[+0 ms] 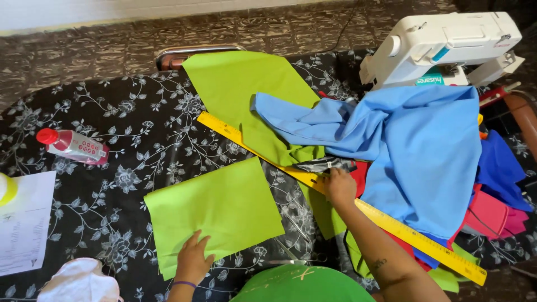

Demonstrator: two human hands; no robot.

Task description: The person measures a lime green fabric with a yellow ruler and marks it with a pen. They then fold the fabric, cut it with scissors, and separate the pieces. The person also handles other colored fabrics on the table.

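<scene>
My left hand [193,258] lies flat, fingers apart, on the near edge of a cut lime-green fabric piece [215,210]. My right hand [339,184] is closed on a small dark object [324,164], pressed on a long yellow ruler [391,223] that runs diagonally across the table. A larger lime-green cloth [246,89] lies under the ruler's far end. A light blue cloth [414,151] is heaped just right of my right hand.
A white sewing machine [442,45] stands at the back right. A red-capped bottle [72,145] lies at the left, with a paper sheet [25,223] near it. Red, pink and dark blue fabrics [498,196] pile at the right on the black floral tablecloth [128,123].
</scene>
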